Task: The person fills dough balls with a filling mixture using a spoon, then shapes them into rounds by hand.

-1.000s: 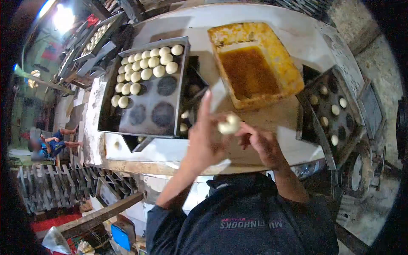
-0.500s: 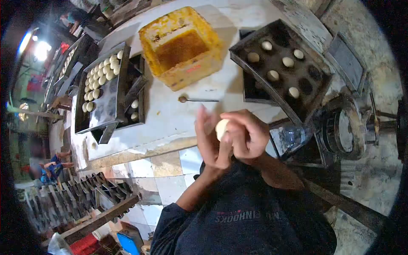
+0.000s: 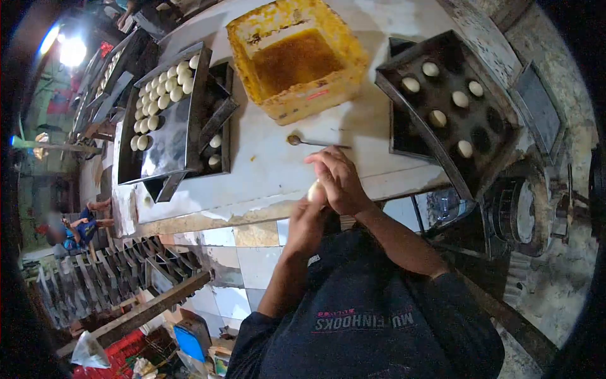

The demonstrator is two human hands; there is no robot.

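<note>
Looks forward and down from the wearer's head, over the dark shirt — close above the left hand and right hand, then out across the table. Reaches, wide and rounded, to a bright lamp at upper left.

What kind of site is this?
Probably a small bakery or similar food workshop: a tray of pale dough balls on the worktable, a yellow tub of brown filling or liquid, and a second dark tray holding more balls.
</note>
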